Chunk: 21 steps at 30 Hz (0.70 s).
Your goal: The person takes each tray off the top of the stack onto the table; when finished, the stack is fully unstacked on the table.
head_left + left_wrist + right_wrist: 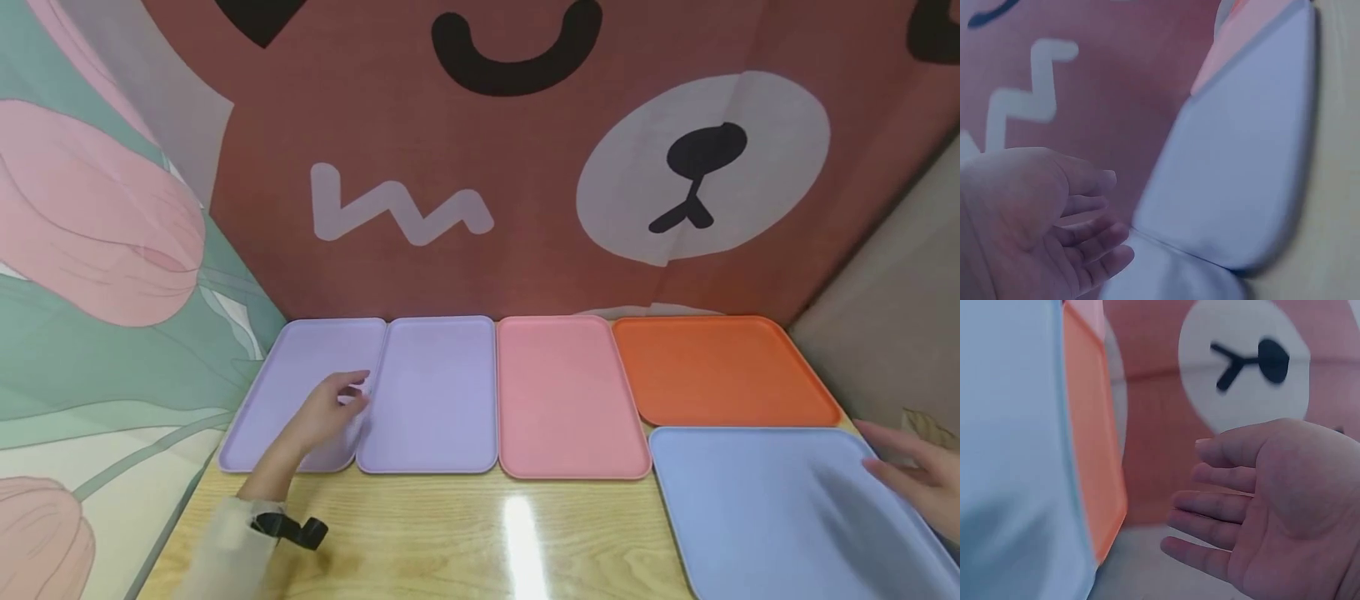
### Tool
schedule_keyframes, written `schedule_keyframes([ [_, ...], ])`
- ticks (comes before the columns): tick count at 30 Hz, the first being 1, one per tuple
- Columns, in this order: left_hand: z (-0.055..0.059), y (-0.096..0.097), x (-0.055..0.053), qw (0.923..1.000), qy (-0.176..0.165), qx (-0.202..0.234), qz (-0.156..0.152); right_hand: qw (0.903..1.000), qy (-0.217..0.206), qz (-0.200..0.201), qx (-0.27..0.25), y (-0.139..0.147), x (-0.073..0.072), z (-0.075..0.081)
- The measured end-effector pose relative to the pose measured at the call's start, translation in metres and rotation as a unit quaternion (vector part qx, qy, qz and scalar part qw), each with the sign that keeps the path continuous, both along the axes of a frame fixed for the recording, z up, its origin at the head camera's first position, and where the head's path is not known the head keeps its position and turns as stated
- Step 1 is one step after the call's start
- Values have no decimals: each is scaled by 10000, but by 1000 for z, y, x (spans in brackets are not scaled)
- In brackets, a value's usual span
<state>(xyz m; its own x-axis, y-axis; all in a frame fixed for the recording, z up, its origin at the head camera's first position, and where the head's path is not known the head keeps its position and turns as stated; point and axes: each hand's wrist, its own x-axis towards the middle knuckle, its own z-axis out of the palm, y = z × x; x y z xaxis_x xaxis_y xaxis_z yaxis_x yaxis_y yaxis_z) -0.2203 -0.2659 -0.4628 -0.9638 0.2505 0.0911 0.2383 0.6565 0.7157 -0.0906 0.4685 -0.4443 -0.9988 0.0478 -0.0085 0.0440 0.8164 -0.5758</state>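
Note:
My left hand point(327, 410) hovers over the right part of the leftmost purple tray point(300, 354), near its seam with the second purple tray point(438, 392). In the left wrist view its fingers point(1100, 240) are loosely bent with nothing between them. At the far right my right hand point(918, 475) is above the right edge of the blue tray point(750, 508), casting a shadow on it. The right wrist view shows that hand's fingers point(1207, 528) extended and slightly bent, holding nothing. Both hands look apart from the trays.
A pink tray point(570, 396) lies in the middle, and an orange tray point(720, 371) sits behind the blue one. The wooden table point(420, 533) shows along the front. Printed cloth point(450, 275) with a bear face hangs at the back; more cloth point(97, 358) covers the left side.

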Motion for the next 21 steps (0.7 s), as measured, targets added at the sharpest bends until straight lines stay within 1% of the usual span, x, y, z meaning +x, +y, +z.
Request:
schedule_keyframes([
  [1, 8, 3, -4, 9999, 134, -89, -61, 9997, 183, 138, 38, -8, -5, 8],
  [3, 24, 8, -11, 9986, 409, -278, -192, 9968, 683, 415, 63, -21, -14, 21],
  [5, 38, 14, -18, 9965, 630, -461, -305, 9948, 785, 607, 220, -37, -26, 40],
  [7, 52, 23, -24, 9942, 767, -655, -375, 9909, 1054, 761, 341, -52, -38, 52],
  [9, 64, 33, -29, 9918, 829, -866, -431, 9879, 1118, 877, 623, -72, -50, 67],
  [12, 80, 52, -34, 9889, 861, -1117, -473, 9808, 1226, 1099, 1042, -100, -68, 83],
  [15, 94, 71, -37, 9846, 930, -1413, -435, 9760, 1289, 1299, 1184, -124, -82, 96],
  [17, 100, 83, -38, 9812, 917, -1656, -381, 9731, 1374, 1418, 1187, -137, -90, 103],
  [21, 107, 103, -44, 9747, 671, -2105, -341, 9671, 1463, 1593, 1337, -163, -106, 109],
])
